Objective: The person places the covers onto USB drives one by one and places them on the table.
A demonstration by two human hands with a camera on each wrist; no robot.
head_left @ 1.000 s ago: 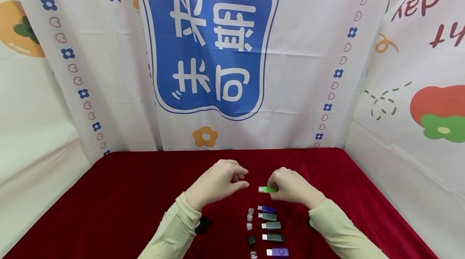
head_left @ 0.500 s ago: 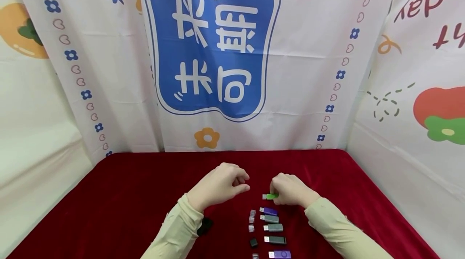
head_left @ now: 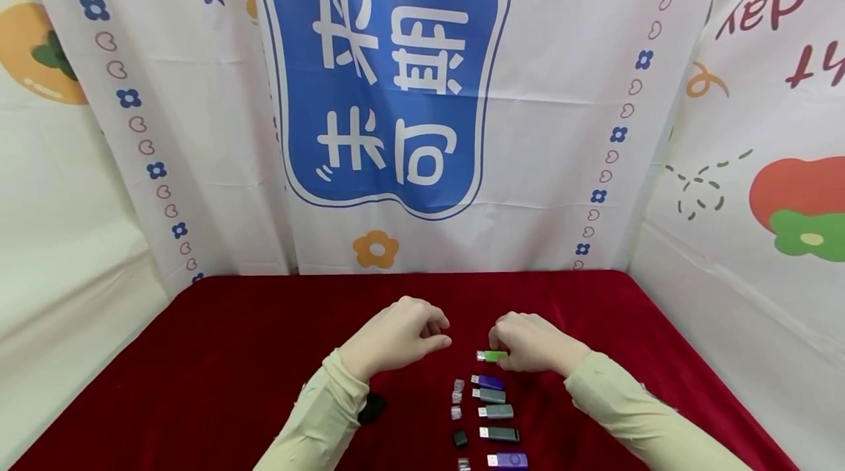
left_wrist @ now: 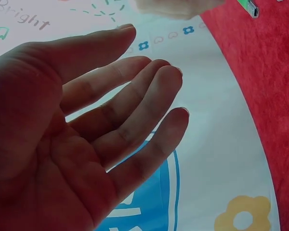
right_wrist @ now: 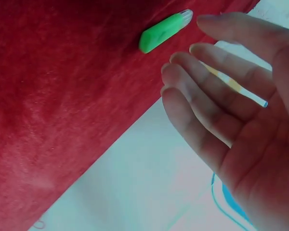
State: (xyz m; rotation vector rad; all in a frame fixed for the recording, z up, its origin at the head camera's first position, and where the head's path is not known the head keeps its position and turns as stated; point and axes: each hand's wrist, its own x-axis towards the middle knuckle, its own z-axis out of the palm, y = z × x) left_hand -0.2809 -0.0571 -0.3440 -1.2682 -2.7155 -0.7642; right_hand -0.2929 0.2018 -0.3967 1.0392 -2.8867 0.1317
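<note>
A green USB stick [head_left: 492, 356] with a clear cap over its plug lies on the red cloth, beyond a row of other sticks. In the right wrist view, the fingers of my right hand [right_wrist: 231, 106] are loosely bent and hold nothing; the green stick [right_wrist: 163, 32] lies just off the fingertips. My left hand [head_left: 399, 337] hovers to the left of that stick, fingers relaxed and palm bare in the left wrist view. Nearer me lie a dark purple stick [head_left: 487, 382], two grey sticks, a black stick [head_left: 499, 434] and a light purple stick [head_left: 508, 461], plugs exposed.
Left of the sticks runs a column of small caps, several clear [head_left: 456, 412] and one black [head_left: 460, 439]. A dark object [head_left: 372, 408] sits by the left sleeve. Printed white curtains [head_left: 541, 163] stand behind and beside the red-covered table [head_left: 218, 368].
My right hand has brought the green stick slightly nearer the row and let it go on the cloth. The left hand has stayed nearly still.
</note>
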